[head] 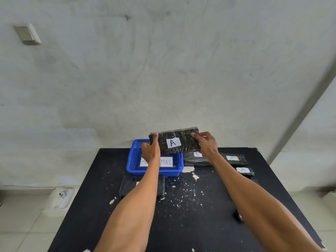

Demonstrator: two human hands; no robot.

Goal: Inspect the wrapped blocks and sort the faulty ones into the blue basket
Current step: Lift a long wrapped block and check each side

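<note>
A black wrapped block [181, 138] with a white "A" label is held up above the table's far edge, tilted toward me. My left hand [151, 150] grips its left end and my right hand [206, 144] grips its right end. Below the left hand stands the blue basket [179, 163], with a white paper sign in its bottom partly hidden by my arm. Right of the basket lie more black wrapped blocks: one labelled "C" [193, 159], one labelled "A" [236, 159] and a smaller "A" block [245, 171].
Another dark block [127, 186] lies in front of the basket, partly under my left forearm. A small dark object [238, 216] sits beside my right forearm. The black table [181, 224] is flecked with white chips. A wall stands close behind.
</note>
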